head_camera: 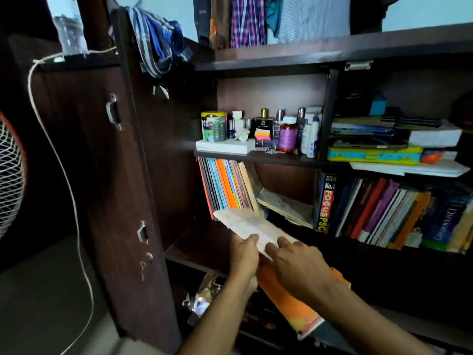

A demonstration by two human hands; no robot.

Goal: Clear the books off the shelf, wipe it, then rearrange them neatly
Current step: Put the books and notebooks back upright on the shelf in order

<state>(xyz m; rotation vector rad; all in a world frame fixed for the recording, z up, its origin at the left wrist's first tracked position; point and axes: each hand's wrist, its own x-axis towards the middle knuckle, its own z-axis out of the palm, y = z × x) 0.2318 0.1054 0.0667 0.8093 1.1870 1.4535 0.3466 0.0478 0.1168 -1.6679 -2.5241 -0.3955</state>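
Both hands are at the front of the dark wooden shelf [194, 249]. My left hand [244, 257] grips the near edge of a pale worn book [245, 222], thumb on top, and the book's far end points into the shelf. My right hand [299, 265] touches the same book from the right with its fingers on the cover. An orange book [289, 301] lies under my right wrist. A row of thin colourful books [225, 187] stands at the shelf's left. A worn flat book [284, 207] leans behind them. Thick books [384, 211] stand at the right.
The shelf above holds bottles and jars [284, 130] and a stack of books and boxes [378, 139]. The open cupboard door [107, 155] stands at the left with a white cord [61, 160] hanging over it. Clothes [256, 19] hang above. Crumpled paper [202, 298] lies on the lower shelf.
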